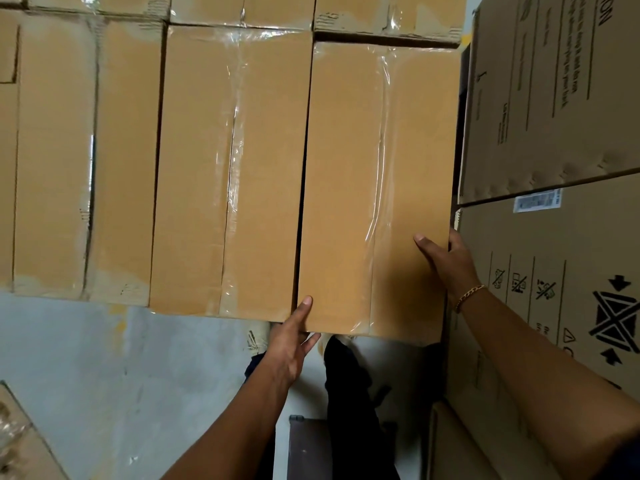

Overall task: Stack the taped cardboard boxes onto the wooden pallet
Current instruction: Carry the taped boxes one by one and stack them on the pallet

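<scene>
A long taped cardboard box (346,188) lies at the right end of a row of like boxes, with clear tape down its middle. My left hand (292,337) grips its near left corner, thumb on top. My right hand (448,261) holds its near right edge, thumb on top and fingers down the side. To its left sit a second taped box (214,168) and a third (69,161), side by side. The wooden pallet is hidden beneath the stack.
Large printed cartons (554,98) stand stacked close on the right, almost touching the held box. More taped boxes (242,8) line the back. Grey floor (104,358) lies in front, with my dark trouser legs (349,410) and another carton corner (20,445) at lower left.
</scene>
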The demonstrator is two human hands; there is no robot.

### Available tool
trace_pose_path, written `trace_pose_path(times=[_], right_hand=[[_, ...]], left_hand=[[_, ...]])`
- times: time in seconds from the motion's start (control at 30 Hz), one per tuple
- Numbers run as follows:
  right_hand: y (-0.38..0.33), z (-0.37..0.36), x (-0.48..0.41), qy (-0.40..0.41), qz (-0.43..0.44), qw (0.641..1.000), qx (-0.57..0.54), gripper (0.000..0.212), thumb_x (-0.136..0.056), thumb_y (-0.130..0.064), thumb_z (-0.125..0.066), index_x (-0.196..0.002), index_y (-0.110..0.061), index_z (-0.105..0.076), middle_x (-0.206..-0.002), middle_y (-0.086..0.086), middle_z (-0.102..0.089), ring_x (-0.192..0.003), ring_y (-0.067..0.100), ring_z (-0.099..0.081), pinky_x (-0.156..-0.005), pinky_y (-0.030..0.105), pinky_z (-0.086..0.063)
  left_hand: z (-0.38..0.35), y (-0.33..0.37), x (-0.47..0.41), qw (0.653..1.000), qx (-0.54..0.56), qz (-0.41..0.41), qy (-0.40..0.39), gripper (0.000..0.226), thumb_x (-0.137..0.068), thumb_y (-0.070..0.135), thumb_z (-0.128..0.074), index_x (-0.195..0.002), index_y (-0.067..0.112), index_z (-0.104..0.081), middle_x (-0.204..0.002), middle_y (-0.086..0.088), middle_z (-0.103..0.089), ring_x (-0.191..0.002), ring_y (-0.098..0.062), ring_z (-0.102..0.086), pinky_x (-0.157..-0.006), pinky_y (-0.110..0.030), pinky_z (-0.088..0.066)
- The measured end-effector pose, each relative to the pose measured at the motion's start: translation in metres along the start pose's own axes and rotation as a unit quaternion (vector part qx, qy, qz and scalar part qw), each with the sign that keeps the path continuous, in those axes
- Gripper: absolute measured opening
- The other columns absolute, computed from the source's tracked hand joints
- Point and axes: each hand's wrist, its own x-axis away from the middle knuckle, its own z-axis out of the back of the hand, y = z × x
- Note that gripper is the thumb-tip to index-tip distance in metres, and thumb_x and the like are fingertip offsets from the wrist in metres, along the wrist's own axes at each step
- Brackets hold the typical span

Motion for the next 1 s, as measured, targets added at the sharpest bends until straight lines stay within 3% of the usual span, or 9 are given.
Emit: trace_pose_path(times=[0.17,0.37,0.6,0.77,0.87,0.93,1.0], right_hand=[[0.000,-0.007,-0.002,0.009,0.003,1.000,-0.002,0.070,-0.070,-0.064,-0.077,-0.132,-0.033,-0.061,-0.121,-0.005,-0.070,-0.113,0.023,-0.066,-0.100,0.053,-0.055],[0.000,-0.009,-0.006,0.022,0.004,1.000,-0.003,0.071,-0.070,-0.064,-0.079,-0.132,-0.034,-0.062,-0.119,-0.008,-0.072,-0.112,0.021,-0.068,-0.100,0.051,-0.055],[-0.002,-0.009,-0.012,0.020,0.002,1.000,0.012,0.075,-0.069,-0.069,-0.078,-0.134,-0.034,-0.061,-0.121,-0.008,-0.071,-0.113,0.022,-0.067,-0.100,0.051,-0.055],[-0.009,-0.006,-0.009,0.010,-0.001,0.999,0.034,0.092,-0.059,-0.075,-0.081,-0.137,-0.033,-0.057,-0.125,-0.007,-0.070,-0.115,0.021,-0.066,-0.103,0.050,-0.054],[-0.030,-0.005,0.007,0.007,-0.012,0.997,0.071,0.116,-0.059,-0.072,-0.079,-0.157,-0.028,-0.033,-0.151,0.004,-0.052,-0.136,0.028,-0.051,-0.113,0.054,-0.044],[-0.044,-0.003,0.021,0.012,-0.018,0.994,0.108,0.120,-0.065,-0.068,-0.080,-0.162,-0.027,-0.020,-0.161,0.007,-0.039,-0.144,0.034,-0.042,-0.115,0.057,-0.039],[-0.057,-0.002,0.035,0.010,-0.010,0.991,0.137,0.118,-0.069,-0.067,-0.079,-0.162,-0.030,-0.017,-0.162,0.007,-0.036,-0.144,0.036,-0.040,-0.115,0.059,-0.039]], left_hand=[[0.001,0.006,-0.004,1.000,-0.002,-0.007,0.010,0.053,-0.079,0.034,-0.086,-0.120,0.005,-0.069,-0.114,-0.009,-0.076,-0.109,-0.024,-0.070,-0.101,-0.042,-0.056],[0.000,0.004,-0.007,1.000,0.007,-0.015,0.019,0.069,-0.066,0.042,-0.091,-0.123,0.009,-0.069,-0.113,-0.006,-0.077,-0.110,-0.022,-0.071,-0.086,-0.035,-0.061],[-0.005,0.004,-0.006,0.999,-0.017,-0.023,0.043,0.066,-0.075,0.046,-0.088,-0.126,0.011,-0.067,-0.115,-0.005,-0.073,-0.106,-0.018,-0.068,-0.076,-0.033,-0.062],[0.008,0.006,-0.009,0.999,-0.033,-0.002,0.005,0.070,-0.063,0.049,-0.091,-0.121,0.016,-0.072,-0.121,-0.004,-0.072,-0.115,-0.025,-0.066,-0.082,-0.037,-0.059],[0.024,0.016,-0.001,0.998,-0.066,-0.011,-0.005,0.091,-0.050,0.057,-0.096,-0.127,0.017,-0.070,-0.130,-0.001,-0.065,-0.124,-0.026,-0.059,-0.084,-0.038,-0.057],[0.034,0.027,0.010,0.997,-0.074,-0.016,0.020,0.092,-0.058,0.057,-0.094,-0.132,0.012,-0.062,-0.134,-0.003,-0.057,-0.126,-0.027,-0.056,-0.091,-0.043,-0.057],[0.045,0.039,0.020,0.995,-0.077,-0.029,0.058,0.077,-0.077,0.048,-0.085,-0.137,0.009,-0.056,-0.123,-0.007,-0.055,-0.114,-0.026,-0.057,-0.105,-0.049,-0.050]])
